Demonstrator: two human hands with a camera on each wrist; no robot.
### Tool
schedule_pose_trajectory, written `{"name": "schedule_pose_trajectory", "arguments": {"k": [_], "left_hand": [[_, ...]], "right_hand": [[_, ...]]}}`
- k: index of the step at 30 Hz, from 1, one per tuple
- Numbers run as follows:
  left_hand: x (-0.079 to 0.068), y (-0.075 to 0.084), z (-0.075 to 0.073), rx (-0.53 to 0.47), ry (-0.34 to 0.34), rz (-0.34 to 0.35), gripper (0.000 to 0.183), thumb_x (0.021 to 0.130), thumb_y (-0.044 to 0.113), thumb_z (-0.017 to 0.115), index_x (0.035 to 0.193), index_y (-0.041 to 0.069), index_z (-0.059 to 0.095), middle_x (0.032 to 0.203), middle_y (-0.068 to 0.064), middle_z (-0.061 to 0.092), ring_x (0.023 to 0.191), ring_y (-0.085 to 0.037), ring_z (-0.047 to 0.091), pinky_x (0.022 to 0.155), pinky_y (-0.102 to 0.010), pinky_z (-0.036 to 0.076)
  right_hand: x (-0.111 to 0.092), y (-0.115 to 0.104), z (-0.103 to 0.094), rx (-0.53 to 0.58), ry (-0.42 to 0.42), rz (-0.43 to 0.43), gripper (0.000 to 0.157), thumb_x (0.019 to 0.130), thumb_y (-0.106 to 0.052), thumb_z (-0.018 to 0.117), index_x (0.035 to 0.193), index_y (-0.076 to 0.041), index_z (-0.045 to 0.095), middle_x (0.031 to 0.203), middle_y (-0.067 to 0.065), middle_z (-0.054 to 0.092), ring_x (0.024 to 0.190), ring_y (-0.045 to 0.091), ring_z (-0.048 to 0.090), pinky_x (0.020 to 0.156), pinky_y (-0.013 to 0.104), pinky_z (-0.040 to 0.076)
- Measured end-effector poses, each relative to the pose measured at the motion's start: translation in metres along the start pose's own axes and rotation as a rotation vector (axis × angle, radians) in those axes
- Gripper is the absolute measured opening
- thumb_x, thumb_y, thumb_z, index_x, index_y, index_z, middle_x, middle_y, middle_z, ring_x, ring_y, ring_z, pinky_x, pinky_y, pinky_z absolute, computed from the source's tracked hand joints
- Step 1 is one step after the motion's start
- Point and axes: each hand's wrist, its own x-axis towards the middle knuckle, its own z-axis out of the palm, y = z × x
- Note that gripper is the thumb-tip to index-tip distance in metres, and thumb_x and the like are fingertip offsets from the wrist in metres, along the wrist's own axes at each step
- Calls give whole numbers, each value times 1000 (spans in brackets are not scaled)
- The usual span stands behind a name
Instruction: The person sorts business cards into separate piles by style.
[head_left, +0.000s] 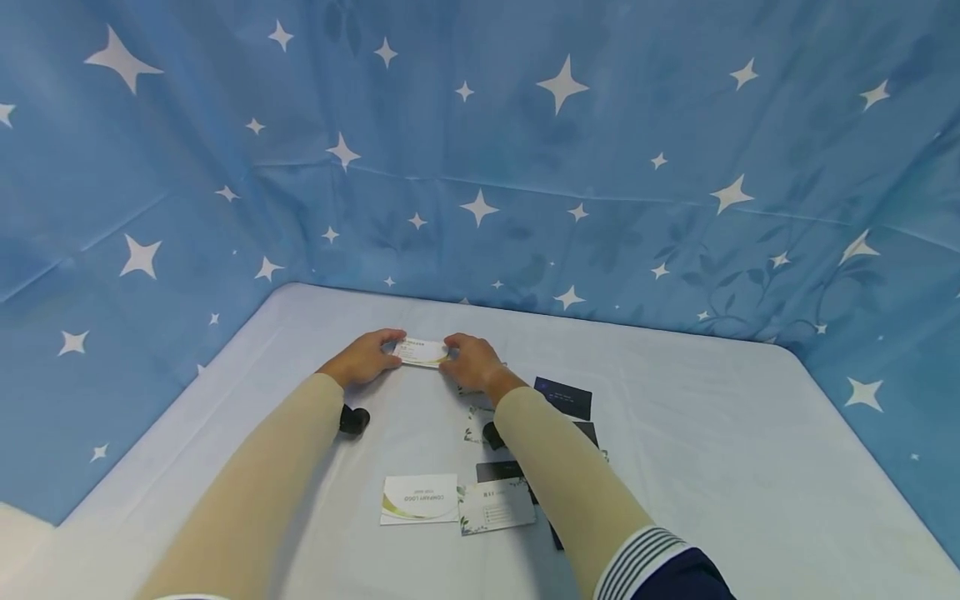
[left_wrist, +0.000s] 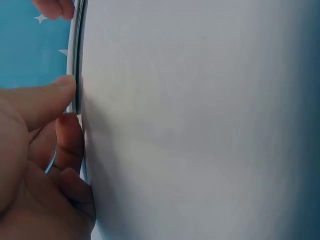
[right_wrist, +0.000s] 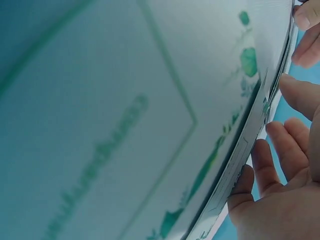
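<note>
Toward the far side of the white table, a small stack of business cards point(head_left: 422, 353) lies between my two hands. My left hand point(head_left: 363, 358) pinches its left end; in the left wrist view the thumb point(left_wrist: 62, 92) presses the edge of the layered cards point(left_wrist: 76, 55). At the right end, my right hand point(head_left: 474, 363) holds the stack with thumb and fingers. In the right wrist view, a white card with green leaves point(right_wrist: 200, 165) fills the foreground, and the right hand point(right_wrist: 285, 185) is behind it.
Nearer me lie a white card reading COMPANY LOGO point(head_left: 420, 500) and a leaf-patterned card point(head_left: 497, 506). Black cards, one of them point(head_left: 562, 398) beyond my right forearm, lie partly hidden by that arm. A blue starred curtain point(head_left: 480, 150) hangs behind the table point(head_left: 712, 467).
</note>
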Motion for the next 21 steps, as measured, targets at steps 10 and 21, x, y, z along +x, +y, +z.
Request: {"name": "schedule_pose_trajectory", "arguments": {"k": [10,21], "left_hand": [[-1,4,7,-29,39,-22,62,99,25,63,154,9,40,159,-20,30,147,-40,21,115,-56,18],[-34,16,2,-86,26,29,65,96,38,67,152,14,45,139,-20,51,121,-35,49,94,-51,41]], "right_hand": [[-12,9,-8,60,15,-23,55,97,-29,66,147,-12,51,149,6,49,141,26,39,112,44,31],[-52,11,-30,123,-37,-144,60,95,-44,68,146,-17,53,146,5,52,133,27,47,104,49,41]]}}
